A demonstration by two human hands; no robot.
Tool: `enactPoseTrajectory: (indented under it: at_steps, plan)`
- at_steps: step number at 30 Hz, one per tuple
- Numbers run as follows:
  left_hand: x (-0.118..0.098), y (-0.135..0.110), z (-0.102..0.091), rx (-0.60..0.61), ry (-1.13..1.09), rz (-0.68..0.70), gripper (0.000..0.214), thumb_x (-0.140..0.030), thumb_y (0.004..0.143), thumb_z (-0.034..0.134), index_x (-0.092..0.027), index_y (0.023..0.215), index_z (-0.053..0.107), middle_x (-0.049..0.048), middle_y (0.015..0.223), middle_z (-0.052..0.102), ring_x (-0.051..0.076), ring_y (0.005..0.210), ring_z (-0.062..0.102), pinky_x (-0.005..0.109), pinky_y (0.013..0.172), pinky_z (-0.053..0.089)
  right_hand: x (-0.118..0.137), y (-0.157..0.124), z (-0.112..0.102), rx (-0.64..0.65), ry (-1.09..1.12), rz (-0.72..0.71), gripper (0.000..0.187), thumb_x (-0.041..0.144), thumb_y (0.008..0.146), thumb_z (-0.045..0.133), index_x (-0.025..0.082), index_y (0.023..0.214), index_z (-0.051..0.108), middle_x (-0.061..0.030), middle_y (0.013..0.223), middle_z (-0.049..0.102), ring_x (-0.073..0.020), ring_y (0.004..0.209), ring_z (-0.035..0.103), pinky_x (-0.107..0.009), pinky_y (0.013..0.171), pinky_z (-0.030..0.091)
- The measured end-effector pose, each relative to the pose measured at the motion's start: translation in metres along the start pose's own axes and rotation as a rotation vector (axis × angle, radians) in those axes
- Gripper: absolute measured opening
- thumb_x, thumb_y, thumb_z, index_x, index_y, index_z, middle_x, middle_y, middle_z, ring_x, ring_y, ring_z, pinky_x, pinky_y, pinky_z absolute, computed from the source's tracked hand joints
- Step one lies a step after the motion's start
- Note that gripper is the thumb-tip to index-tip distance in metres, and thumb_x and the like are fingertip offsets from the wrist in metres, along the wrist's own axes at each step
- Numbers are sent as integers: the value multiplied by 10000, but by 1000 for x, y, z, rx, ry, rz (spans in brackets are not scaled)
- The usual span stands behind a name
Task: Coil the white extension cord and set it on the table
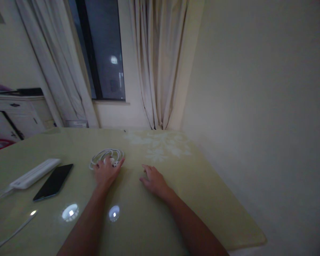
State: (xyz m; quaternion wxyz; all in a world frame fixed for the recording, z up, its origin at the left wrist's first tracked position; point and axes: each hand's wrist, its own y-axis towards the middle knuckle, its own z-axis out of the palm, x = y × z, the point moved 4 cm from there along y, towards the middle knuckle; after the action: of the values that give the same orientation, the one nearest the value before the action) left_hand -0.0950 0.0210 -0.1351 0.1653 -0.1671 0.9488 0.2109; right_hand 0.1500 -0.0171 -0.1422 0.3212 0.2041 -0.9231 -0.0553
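Observation:
My left hand (108,174) is on a coiled white cable (118,152) lying on the table, its fingers and thumb around a white plug-like end (115,163) with dark spots. The fingers partly hide that end, so its exact kind is unclear. To the right, my right hand (155,180) hovers low over or rests on the tabletop, holding nothing. Its thumb and index finger are apart and point toward the cable, with a gap between hand and coil.
A white power strip (36,173) and a black smartphone (53,182) lie on the left of the glossy table (138,227). Nearer, a thin white cord (16,233) runs to the left edge. A wall (256,106) borders the table's right side; curtains (160,64) hang behind.

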Motion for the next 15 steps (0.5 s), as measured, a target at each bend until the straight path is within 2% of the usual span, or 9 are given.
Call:
enactPoseTrajectory:
  at_steps: [4, 8, 10, 12, 15]
  plan:
    - [-27, -17, 10, 15, -54, 266, 718, -714, 858, 535, -144, 1286, 622, 195, 1216, 625, 378, 1188, 556, 505, 1055, 406, -20, 14, -10, -209, 172, 174, 467, 368, 947, 589, 151, 1360, 590, -137, 1244, 679, -228, 1135, 643, -342, 1004, 476]
    - [-66, -44, 14, 175, -292, 580, 634, -647, 860, 615, -183, 1292, 616, 152, 1225, 616, 326, 1157, 568, 473, 1041, 449, -47, 19, -29, -327, 103, 352, 494, 437, 974, 537, 116, 1345, 593, -185, 1331, 646, -267, 1246, 614, -366, 1057, 445]
    - [-86, -61, 11, 291, -397, 745, 618, -618, 848, 657, -193, 1294, 609, 144, 1234, 614, 312, 1173, 562, 459, 1037, 460, -61, 15, -40, -340, 35, 445, 567, 519, 972, 523, 99, 1348, 590, -213, 1302, 662, -293, 1230, 634, -381, 1029, 464]
    - [-103, -80, 5, 410, -475, 902, 612, -605, 830, 691, -210, 1291, 610, 139, 1234, 614, 302, 1176, 561, 442, 1028, 468, -74, 10, -48, -316, -1, 508, 627, 594, 932, 560, 107, 1323, 608, -215, 1214, 705, -303, 1142, 682, -373, 936, 505]
    - [-118, -102, -4, 556, -544, 1061, 641, -628, 793, 725, -231, 1284, 620, 133, 1246, 613, 296, 1178, 562, 425, 1025, 470, -87, 5, -55, -242, -40, 500, 606, 583, 787, 739, 150, 1207, 682, -165, 1087, 754, -290, 1012, 719, -327, 816, 519]
